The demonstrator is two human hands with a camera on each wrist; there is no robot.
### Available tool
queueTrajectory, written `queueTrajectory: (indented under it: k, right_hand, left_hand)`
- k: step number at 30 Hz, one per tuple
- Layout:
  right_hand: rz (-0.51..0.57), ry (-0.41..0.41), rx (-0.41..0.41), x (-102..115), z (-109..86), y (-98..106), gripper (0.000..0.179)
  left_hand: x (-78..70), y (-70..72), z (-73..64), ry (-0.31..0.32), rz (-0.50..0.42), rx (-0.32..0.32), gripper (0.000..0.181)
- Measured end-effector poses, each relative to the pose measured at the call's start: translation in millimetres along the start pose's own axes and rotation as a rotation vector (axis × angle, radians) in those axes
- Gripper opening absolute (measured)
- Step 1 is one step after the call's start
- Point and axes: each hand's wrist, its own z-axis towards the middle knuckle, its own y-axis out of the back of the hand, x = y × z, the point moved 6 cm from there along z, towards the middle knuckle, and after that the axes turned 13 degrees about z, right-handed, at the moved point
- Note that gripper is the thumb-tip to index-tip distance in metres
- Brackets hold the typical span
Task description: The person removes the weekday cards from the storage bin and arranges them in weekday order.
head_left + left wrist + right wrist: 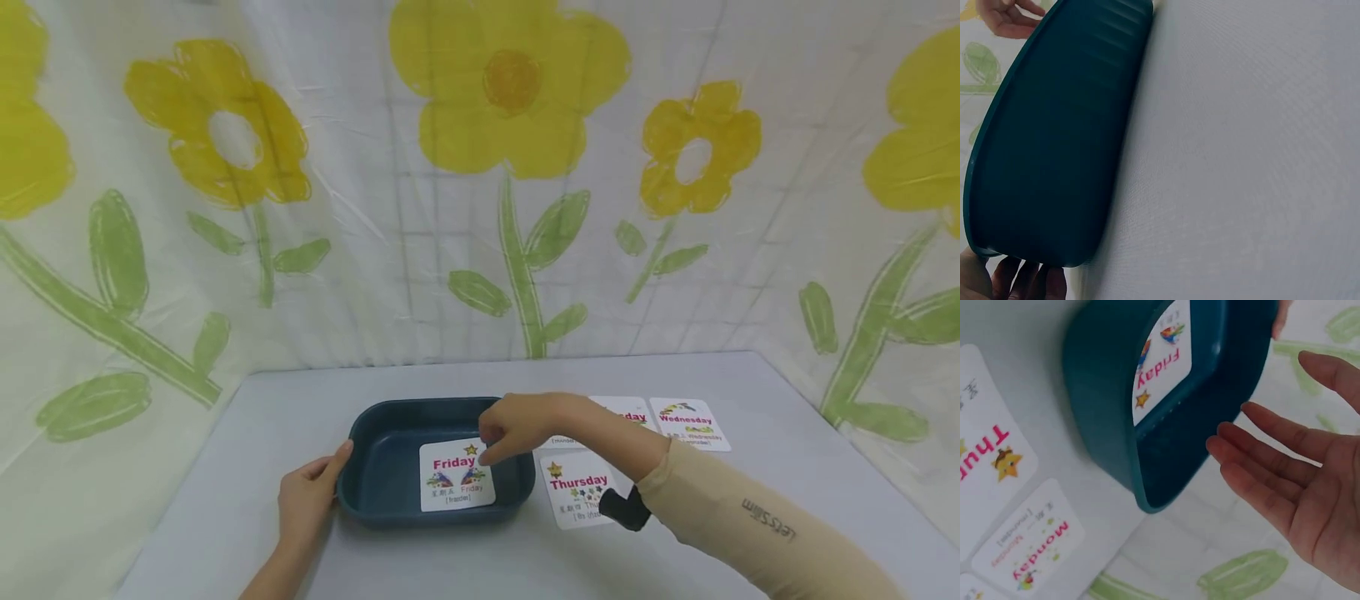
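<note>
Head view: left grip (306, 498) holds the dark-teal, rounded-rectangular, plastic-looking tray (386, 467); right grip (520, 425), fingers loosely parted, holds nothing. Inside lies the white square "Friday" card (456, 475) (probably light, stiff; best pinched by its edges).

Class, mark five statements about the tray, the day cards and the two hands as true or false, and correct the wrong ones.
1. The Friday card is inside the tray. True.
2. The left hand is holding the Wednesday card. False: it holds one end of the tray.
3. The Thursday card is in the tray. False: it lies on the table, beside the tray.
4. The right hand is empty. True.
5. The Wednesday card is outside the tray. True.
</note>
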Motion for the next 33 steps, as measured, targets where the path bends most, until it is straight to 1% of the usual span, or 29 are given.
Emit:
queueTrajectory:
  k: [4,9,15,19,23,29,33]
  right_hand:
    - [-0.014,0.031,-0.014,4,10.3,-3,0.036]
    - [-0.004,0.072,-0.038,5,23.4,-10,0.039]
    - [0.029,0.051,-0.109,-7,40.1,-26,0.037]
    - [0.014,0.028,-0.137,-11,49.3,-39,0.038]
    - [-0.032,0.014,-0.157,-13,53.8,-48,0.048]
    - [-0.100,0.043,-0.183,-16,59.3,-59,0.067]
    - [-0.128,0.041,-0.207,-19,62.3,-63,0.076]
  left_hand:
    - [0.2,0.8,-0.3,-0.003,-0.006,0.004,0.073]
    - [1.1,1.4,-0.3,0.001,-0.002,0.004,0.072]
    - [0.0,-0.5,-0.5,-0.003,-0.029,0.014,0.071]
    - [-0.1,-0.4,-0.2,-0.005,-0.032,0.006,0.071]
    - [0.0,-1.3,0.7,-0.006,-0.027,0.003,0.070]
    - [-0.7,-0.9,0.6,-0.014,-0.017,-0.009,0.070]
    - [-0.9,0.2,0.1,-0.008,-0.022,-0.011,0.069]
